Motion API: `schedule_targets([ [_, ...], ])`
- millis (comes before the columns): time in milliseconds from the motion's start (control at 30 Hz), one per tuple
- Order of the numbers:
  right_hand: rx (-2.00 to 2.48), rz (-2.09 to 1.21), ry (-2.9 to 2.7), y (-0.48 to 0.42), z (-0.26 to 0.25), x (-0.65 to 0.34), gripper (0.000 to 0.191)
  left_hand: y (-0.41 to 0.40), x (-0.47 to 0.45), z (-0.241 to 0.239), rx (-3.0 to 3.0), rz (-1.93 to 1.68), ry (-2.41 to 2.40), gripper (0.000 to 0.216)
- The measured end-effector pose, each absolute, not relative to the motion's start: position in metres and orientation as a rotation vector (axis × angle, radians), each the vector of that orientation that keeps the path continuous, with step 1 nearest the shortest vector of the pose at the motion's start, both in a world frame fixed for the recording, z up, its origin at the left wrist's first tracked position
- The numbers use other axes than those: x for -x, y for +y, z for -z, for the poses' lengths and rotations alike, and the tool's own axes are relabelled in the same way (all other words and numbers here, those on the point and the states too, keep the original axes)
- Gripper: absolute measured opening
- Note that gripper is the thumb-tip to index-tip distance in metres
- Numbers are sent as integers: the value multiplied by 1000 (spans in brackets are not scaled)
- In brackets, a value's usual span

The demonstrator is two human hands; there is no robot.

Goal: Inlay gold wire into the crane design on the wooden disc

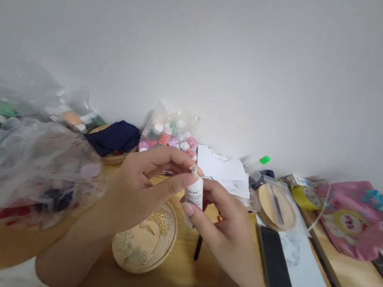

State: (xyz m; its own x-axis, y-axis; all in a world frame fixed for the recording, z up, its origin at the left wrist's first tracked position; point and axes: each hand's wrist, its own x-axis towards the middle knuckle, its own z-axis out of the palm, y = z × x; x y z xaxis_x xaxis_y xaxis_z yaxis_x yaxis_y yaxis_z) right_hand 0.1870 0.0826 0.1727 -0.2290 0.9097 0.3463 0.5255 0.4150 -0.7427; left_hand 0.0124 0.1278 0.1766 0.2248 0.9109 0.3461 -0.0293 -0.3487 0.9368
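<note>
A small white squeeze bottle [193, 193] with dark print stands nearly upright in front of me, above the table. My right hand [227, 217] is closed round its lower part, thumb in front. The thumb and forefinger of my left hand [145, 180] pinch at the bottle's top, close to its narrow tip. Beneath my left hand lies a round wooden disc [140, 247] with carved-looking relief and a patch of golden beads or grains; hand and wrist cover part of it. A dark pen-like stick [198, 247] lies below the bottle, partly hidden.
A clear bag of colourful lidded pots [171, 133] rests against the wall, beside dark blue cloth [116, 137]. Crumpled plastic bags [27, 171] fill the left. On the right are a black phone [277, 268], white sheets [312, 274], a bagged wooden disc [265, 203] and a pink bag [337, 234].
</note>
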Motion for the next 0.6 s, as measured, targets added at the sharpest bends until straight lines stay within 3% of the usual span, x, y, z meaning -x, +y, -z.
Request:
schedule_targets([
  [267, 1060, -991, -1821, 70, -172, -200, 18, 130, -13, -178, -1598, -1269, 617, 3],
  [600, 1086, -990, -1809, 64, -176, -207, 21, 126, -11, -180, -1892, -1461, 588, 12],
])
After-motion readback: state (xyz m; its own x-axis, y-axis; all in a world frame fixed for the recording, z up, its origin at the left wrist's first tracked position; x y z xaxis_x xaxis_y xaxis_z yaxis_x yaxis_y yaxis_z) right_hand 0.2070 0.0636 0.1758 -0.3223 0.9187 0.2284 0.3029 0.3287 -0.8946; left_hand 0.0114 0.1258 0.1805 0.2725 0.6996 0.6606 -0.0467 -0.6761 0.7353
